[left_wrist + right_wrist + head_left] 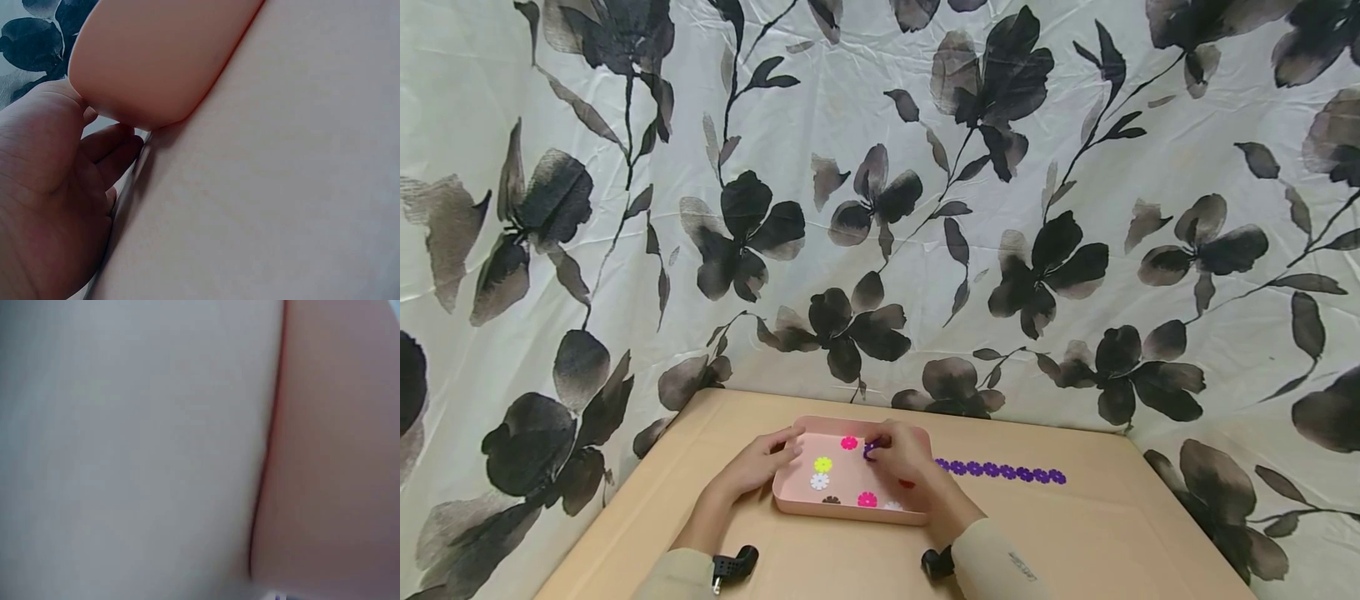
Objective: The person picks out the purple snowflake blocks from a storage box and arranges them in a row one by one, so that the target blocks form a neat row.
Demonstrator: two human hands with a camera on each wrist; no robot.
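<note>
A pink tray [820,510] with raised sides lies on the table in the head view. Its left end is held by my left hand [749,468], fingers at the rim; the left wrist view shows the thumb and fingers around a corner of the tray [156,56]. Over the tray's right half, my right hand [901,457] pinches a purple flower-shaped piece [870,451]. Inside the tray lie pink [848,442], yellow [823,464], white [819,482] and brown [831,500] flower pieces. The right hand covers part of a red piece [907,483].
A row of purple flower pieces [1000,471] runs rightward from the tray across the tan tabletop [1120,533]. Behind the table hangs a white cloth [925,275] with dark flowers. In the right wrist view the tray wall [331,456] fills the right side.
</note>
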